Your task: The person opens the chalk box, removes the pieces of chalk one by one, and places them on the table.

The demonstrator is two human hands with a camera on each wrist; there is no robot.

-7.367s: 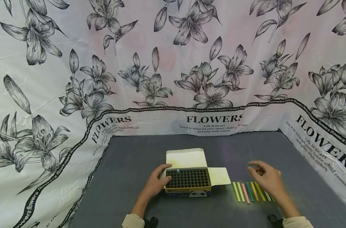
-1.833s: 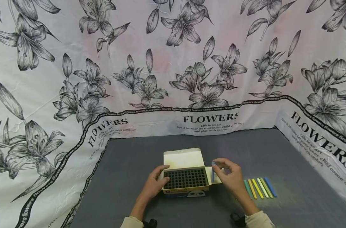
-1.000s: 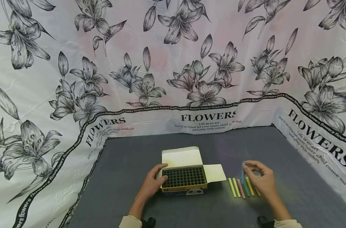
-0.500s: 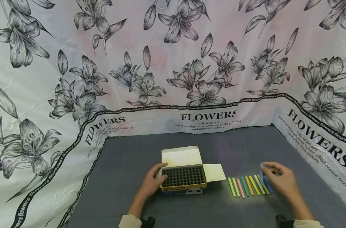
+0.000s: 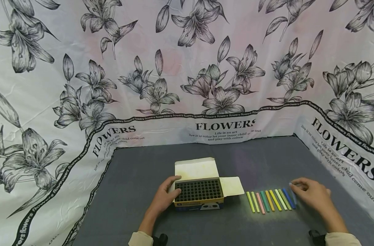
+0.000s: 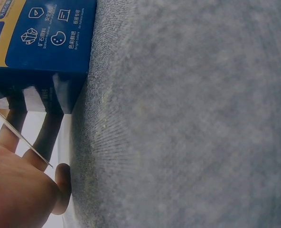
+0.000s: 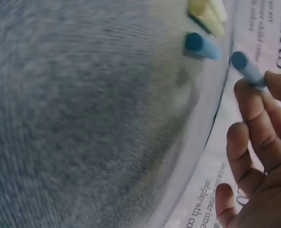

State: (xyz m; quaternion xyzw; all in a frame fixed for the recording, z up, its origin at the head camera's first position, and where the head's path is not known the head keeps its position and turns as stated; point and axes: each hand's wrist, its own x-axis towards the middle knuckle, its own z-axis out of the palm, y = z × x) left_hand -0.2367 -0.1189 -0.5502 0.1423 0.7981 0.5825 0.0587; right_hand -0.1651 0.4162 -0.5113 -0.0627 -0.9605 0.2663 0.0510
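Observation:
My left hand (image 5: 163, 197) holds the left side of an open chalk box (image 5: 216, 205), its thumb at the top rim. In the left wrist view the box's blue and yellow side (image 6: 50, 42) is close, with fingers against its end. My right hand (image 5: 314, 196) pinches a light blue chalk stick (image 7: 247, 69) between thumb and fingertips. It is low over the table at the right end of a row of chalk sticks, beside a darker blue chalk stick (image 5: 289, 199). In the right wrist view the two blue sticks are apart.
The row runs leftward through green, yellow, orange and pink sticks, with a yellow chalk stick (image 5: 250, 202) at its left end. The box's white side flap (image 5: 232, 186) sticks out toward the row. Flower-printed cloth (image 5: 224, 130) borders the dark grey table (image 5: 137, 171).
The light blue stick, earlier standing in the box, is in my right hand. That hand has carried it right, over the row, and lowered it at the end. My left hand stays on the box.

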